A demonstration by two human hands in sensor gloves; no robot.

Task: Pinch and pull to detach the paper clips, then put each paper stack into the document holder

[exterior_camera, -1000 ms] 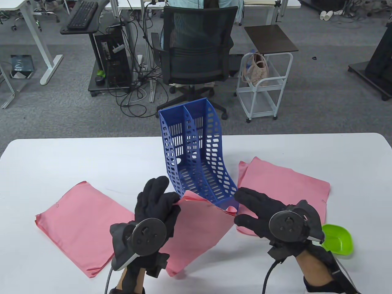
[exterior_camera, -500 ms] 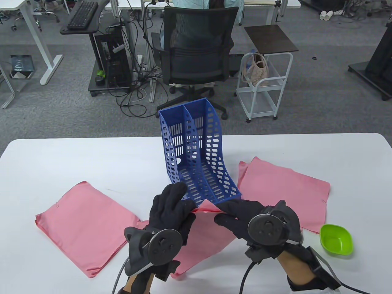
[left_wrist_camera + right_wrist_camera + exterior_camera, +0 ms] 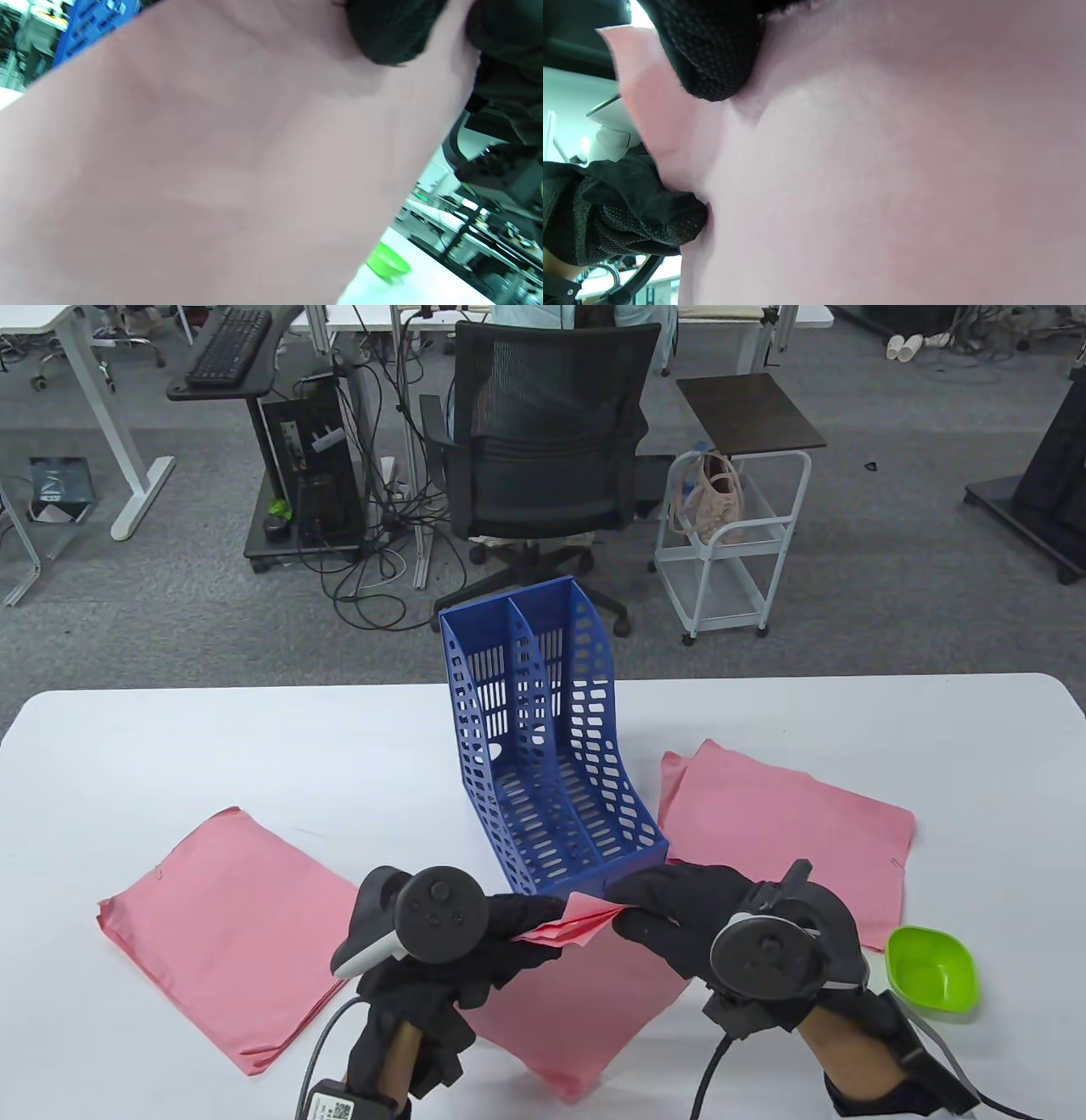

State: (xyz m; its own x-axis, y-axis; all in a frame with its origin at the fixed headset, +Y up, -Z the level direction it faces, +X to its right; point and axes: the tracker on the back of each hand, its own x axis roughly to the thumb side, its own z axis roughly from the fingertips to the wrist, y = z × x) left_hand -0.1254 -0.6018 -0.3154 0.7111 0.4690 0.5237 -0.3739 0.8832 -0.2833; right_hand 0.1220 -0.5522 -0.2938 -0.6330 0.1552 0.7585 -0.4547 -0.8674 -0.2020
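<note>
Here, fingertips (image 3: pixel 712 63) curled onto the raised corner of the middle paper stack (image 3: pixel 585 993): left hand (image 3: pixel 475 950) and right hand (image 3: pixel 679 920) both pinching it, just in front of the blue document holder (image 3: pixel 543 746). Paper clip not discernible. 2 further stacks flat on the table (image 3: pixel 254 729). Risk, as judged: torn or creased sheets from opposed pulling; clip flicked away from the green bowl (image 3: pixel 932 969).

Left hand (image 3: pixel 475 942) and right hand (image 3: pixel 679 916): black knit sensor gloves with a fine mesh weave. Each back carries a dark, disc-shaped tracker (image 3: pixel 768 959) with small buttons; the left tracker (image 3: pixel 433 914) has a pale grey handle. A black cable (image 3: pixel 708 1082) leaves each wrist, and a QR-code label (image 3: pixel 331 1103) marks the left wrist
</note>
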